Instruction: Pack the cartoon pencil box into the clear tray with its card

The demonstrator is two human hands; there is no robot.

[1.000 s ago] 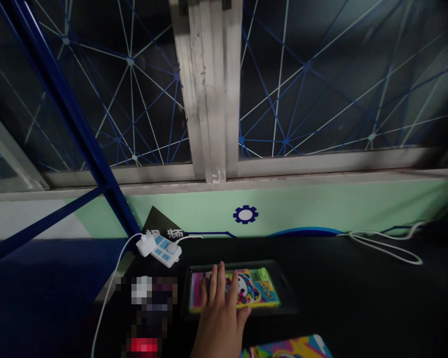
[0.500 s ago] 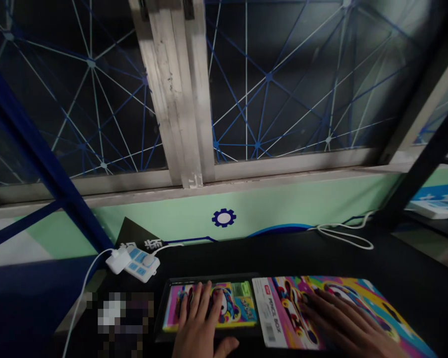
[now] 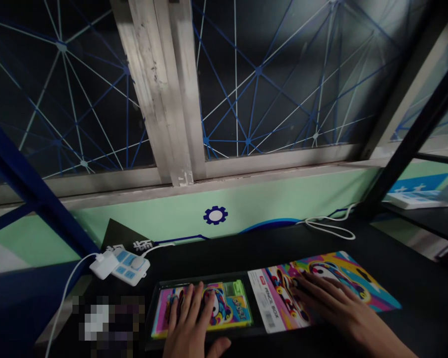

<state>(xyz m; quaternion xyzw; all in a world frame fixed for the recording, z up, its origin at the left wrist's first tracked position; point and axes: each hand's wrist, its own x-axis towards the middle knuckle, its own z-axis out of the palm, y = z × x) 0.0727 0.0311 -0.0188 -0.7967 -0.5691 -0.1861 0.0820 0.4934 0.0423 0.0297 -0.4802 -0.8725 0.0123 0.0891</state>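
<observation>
My left hand (image 3: pixel 190 318) lies palm down with its fingers spread over a colourful stationery set (image 3: pixel 224 308) printed with a cartoon figure and the word SPORT. That set rests inside a shallow black tray (image 3: pixel 153 303). To the right, my right hand (image 3: pixel 332 303) is flat, fingers stretched out, on a bright printed card (image 3: pixel 272 288) marked PENCIL BOX. The card lies on the black table, its left edge close beside the tray. My right palm and fingers cover the middle of its picture.
A white power strip (image 3: pixel 130 268) with plugs and a cable sits at the table's back left. A pixelated patch lies at the left front. Another white cable (image 3: pixel 332 228) loops near the back right. Behind stand a green wall (image 3: pixel 164 209) and windows; a dark post rises at right.
The view has shifted a little to the right. The card's right end has swung away from me, with my right hand on it. My left hand stays on the stationery set.
</observation>
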